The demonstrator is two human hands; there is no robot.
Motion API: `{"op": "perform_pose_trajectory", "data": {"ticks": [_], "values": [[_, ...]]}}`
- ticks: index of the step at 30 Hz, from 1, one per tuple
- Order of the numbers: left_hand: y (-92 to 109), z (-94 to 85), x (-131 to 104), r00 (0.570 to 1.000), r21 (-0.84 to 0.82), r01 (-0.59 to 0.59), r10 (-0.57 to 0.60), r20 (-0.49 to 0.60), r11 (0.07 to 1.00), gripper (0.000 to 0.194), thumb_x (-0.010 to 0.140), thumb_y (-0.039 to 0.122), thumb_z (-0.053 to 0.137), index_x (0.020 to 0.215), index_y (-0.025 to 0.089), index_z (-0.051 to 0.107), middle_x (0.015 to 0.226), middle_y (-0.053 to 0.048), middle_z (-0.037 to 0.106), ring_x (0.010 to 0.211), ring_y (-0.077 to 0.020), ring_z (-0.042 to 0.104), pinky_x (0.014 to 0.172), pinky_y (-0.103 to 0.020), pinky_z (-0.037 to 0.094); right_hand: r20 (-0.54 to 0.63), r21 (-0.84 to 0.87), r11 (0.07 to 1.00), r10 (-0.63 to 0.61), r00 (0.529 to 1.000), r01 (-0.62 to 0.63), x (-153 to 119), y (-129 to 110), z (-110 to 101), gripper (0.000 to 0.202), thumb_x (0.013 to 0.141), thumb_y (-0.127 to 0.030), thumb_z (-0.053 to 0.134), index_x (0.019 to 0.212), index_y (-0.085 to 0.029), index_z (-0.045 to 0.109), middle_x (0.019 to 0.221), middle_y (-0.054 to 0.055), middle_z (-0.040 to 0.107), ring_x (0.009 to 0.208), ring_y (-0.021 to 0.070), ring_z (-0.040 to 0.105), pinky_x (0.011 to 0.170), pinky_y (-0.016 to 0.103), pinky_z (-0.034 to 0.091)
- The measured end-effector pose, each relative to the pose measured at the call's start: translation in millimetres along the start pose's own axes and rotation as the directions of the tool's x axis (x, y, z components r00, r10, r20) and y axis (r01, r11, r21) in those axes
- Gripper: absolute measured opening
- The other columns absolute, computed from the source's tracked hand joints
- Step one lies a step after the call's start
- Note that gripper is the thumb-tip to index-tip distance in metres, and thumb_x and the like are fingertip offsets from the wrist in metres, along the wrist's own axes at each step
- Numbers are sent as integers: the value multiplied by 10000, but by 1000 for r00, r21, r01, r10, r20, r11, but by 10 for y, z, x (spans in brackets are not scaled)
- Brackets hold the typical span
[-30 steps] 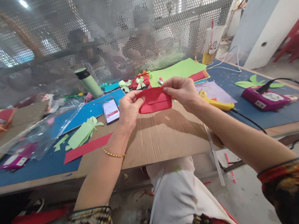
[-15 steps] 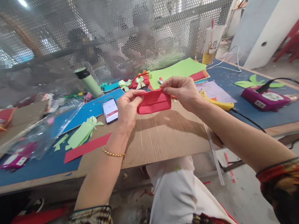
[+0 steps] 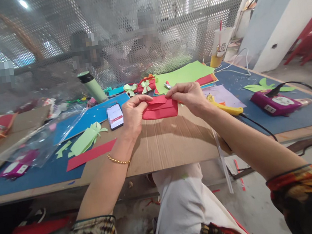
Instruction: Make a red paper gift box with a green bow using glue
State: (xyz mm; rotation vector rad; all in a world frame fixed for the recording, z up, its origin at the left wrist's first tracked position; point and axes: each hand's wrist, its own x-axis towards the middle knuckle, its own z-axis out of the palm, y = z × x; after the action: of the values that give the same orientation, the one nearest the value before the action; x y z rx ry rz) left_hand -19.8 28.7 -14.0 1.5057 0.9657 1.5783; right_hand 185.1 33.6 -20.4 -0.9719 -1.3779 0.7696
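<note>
Above cardboard (image 3: 171, 145), left hand (image 3: 133, 114) and right hand (image 3: 190, 96) pinch red paper (image 3: 160, 112).

There is 1 left hand (image 3: 133, 116) and 1 right hand (image 3: 190, 96), with 1 folded red paper piece (image 3: 160, 111) between them. The tabletop (image 3: 261, 125) carries 1 phone (image 3: 115, 116), 1 green flask (image 3: 94, 89), 1 drink cup (image 3: 218, 48) with 1 straw (image 3: 221, 25), 1 yellow corded tool (image 3: 229, 110), 2 purple socket boxes (image 3: 276, 104), 1 lilac sheet (image 3: 237, 98) and 2 pale-green bows (image 3: 146, 86) along the back. The loose bits (image 3: 56, 107) at the back left are too jumbled to count.
</note>
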Motion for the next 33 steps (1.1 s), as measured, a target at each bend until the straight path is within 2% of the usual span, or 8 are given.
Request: {"op": "perform_pose_trajectory", "data": {"ticks": [5, 10, 13, 15, 17, 26, 30, 33], "values": [[14, -4, 10, 998, 28, -51, 52, -34, 998, 189, 678, 123, 658, 659, 256, 791, 785, 5, 791, 820, -167, 672, 798, -287, 534, 59, -22, 999, -28, 998, 29, -80, -190, -86, 237, 660, -196, 582, 663, -212, 818, 710, 34, 735, 712, 161, 605, 685, 302, 490], [67, -2, -6, 997, 69, -72, 71, 19, 995, 218, 692, 108, 631, 674, 253, 793, 779, -4, 780, 801, -175, 672, 806, -309, 536, 59, 131, 987, 90, 994, -97, -22, -230, -164, 112, 768, -209, 710, 689, -203, 789, 762, 56, 765, 732, 162, 682, 707, 294, 539], [97, 2, -31, 992, 119, -91, 79, 103, 989, 215, 710, 96, 636, 673, 240, 791, 769, -19, 767, 786, -179, 678, 782, -316, 535, 244, 45, 990, 118, 963, -132, 9, -179, -203, 357, 856, -515, 855, 723, -187, 806, 689, 50, 716, 651, 142, 597, 635, 293, 482], [102, 3, -41, 987, 138, -107, 89, 132, 985, 218, 722, 100, 638, 677, 243, 796, 772, -20, 774, 793, -186, 684, 785, -321, 539, 346, -20, 994, 108, 932, -107, 8, -144, -215, 582, 796, -748, 880, 675, -187, 781, 642, 37, 673, 631, 135, 543, 608, 296, 445], [93, 4, -42, 988, 140, -115, 98, 119, 984, 230, 718, 106, 635, 686, 253, 809, 782, -11, 791, 795, -185, 683, 796, -323, 541, 386, -42, 996, 94, 918, -84, -1, -118, -215, 684, 728, -854, 876, 622, -195, 731, 608, 20, 622, 619, 125, 498, 598, 297, 415], [60, 22, -51, 994, 114, -92, 85, 63, 989, 231, 711, 118, 638, 700, 257, 823, 786, 4, 802, 777, -169, 674, 760, -297, 528, 359, 9, 994, 95, 928, -105, 3, -63, -138, 699, 607, -889, 908, 635, -209, 752, 663, 16, 666, 661, 136, 506, 623, 304, 394], [77, 16, -52, 993, 124, -98, 89, 78, 987, 234, 719, 105, 622, 692, 248, 805, 793, -4, 799, 782, -171, 684, 766, -298, 541, 377, 8, 998, 58, 924, -65, -8, -86, -136, 696, 680, -864, 880, 601, -203, 679, 629, 1, 595, 650, 123, 476, 621, 296, 355], [98, 4, -63, 982, 149, -149, 128, 141, 977, 218, 732, 123, 624, 684, 249, 795, 777, -12, 791, 799, -186, 704, 780, -314, 552, 418, -56, 998, 11, 908, 13, -32, -137, -155, 750, 786, -894, 782, 583, -209, 553, 604, -28, 452, 629, 99, 364, 598, 295, 258]]}}
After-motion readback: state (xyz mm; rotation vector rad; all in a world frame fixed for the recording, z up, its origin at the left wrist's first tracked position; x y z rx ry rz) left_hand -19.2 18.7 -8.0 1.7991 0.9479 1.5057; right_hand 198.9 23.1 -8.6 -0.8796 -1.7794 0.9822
